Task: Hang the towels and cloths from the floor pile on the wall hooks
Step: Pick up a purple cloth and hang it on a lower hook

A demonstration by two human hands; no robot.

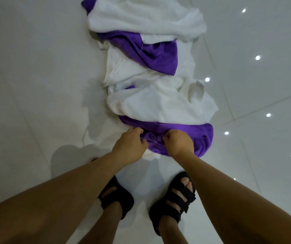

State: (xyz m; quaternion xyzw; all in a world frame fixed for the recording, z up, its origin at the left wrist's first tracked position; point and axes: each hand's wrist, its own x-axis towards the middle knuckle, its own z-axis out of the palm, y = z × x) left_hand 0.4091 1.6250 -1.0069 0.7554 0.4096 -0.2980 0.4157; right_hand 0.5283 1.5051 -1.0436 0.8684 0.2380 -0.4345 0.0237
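Note:
A long pile of white towels (155, 103) and purple cloths lies on the white tiled floor (35, 85), running away from me. The nearest purple cloth (199, 136) is bunched at the pile's near end. My left hand (130, 143) grips its left edge with curled fingers. My right hand (178, 143) pinches the same cloth a little to the right. Another purple cloth (155, 55) lies across the middle of the pile, and a white towel (141, 18) covers the far end. No wall hooks are in view.
My feet in black sandals (174, 198) stand on the floor just before the pile, the left one (116, 198) beside it. Glossy tiles reflect ceiling lights (257, 57) at the right. Bare floor lies to both sides of the pile.

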